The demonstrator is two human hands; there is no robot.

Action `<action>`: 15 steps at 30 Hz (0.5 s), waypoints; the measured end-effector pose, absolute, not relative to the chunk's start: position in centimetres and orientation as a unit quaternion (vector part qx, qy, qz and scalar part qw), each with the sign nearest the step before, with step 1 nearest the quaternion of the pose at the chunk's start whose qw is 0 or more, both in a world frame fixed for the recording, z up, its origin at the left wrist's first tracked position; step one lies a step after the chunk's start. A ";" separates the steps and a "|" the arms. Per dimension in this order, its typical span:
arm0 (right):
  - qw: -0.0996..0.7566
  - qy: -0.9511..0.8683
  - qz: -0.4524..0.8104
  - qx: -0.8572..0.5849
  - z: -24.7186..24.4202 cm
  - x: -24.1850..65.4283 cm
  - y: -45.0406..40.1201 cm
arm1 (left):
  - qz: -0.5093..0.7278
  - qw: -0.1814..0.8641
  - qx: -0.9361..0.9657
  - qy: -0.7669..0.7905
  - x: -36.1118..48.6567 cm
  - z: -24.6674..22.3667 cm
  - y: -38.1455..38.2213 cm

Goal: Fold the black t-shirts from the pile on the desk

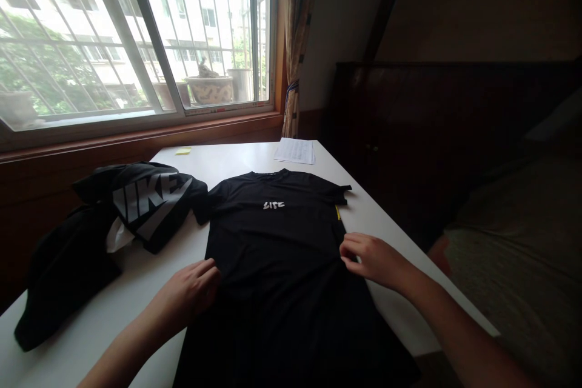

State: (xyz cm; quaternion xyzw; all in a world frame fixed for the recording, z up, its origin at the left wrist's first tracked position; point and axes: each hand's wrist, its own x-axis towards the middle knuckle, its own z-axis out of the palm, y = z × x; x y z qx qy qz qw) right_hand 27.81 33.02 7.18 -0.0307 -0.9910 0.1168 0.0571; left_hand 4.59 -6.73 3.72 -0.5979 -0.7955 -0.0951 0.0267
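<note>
A black T-shirt (282, 242) with white lettering on its chest lies spread face up on the white table (245, 154), collar towards the far end. At its left side edge, my left hand (195, 288) is closed with curled fingers on the cloth. On the opposite side edge, my right hand (370, 257) pinches the fabric between thumb and fingers. The shirt's lower part reaches down out of view at the near side. A yellow strip (337, 213) shows beside the right sleeve.
Crumpled black clothing (150, 200) with large grey lettering lies at the left of the table. Sheets of paper (294, 150) and a yellow note (183, 151) sit at the far end. Beyond are a barred window (218, 30) and a tied curtain (295, 42). Dark furniture (409, 115) stands right.
</note>
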 end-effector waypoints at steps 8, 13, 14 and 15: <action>0.014 -0.993 0.098 -0.066 5.1 28.0 32.9 | -0.093 0.001 -0.592 -0.800 5.6 4.0 -6.7; -0.006 -0.988 0.154 0.006 5.8 29.0 30.1 | -0.119 -0.067 -0.586 -0.799 7.2 4.3 -7.8; -0.015 -0.985 0.170 0.021 6.0 29.3 29.5 | -0.120 -0.082 -0.587 -0.796 7.9 4.5 -8.1; -0.024 -0.982 0.183 0.030 6.1 29.5 28.9 | -0.118 -0.092 -0.590 -0.793 8.6 4.7 -8.4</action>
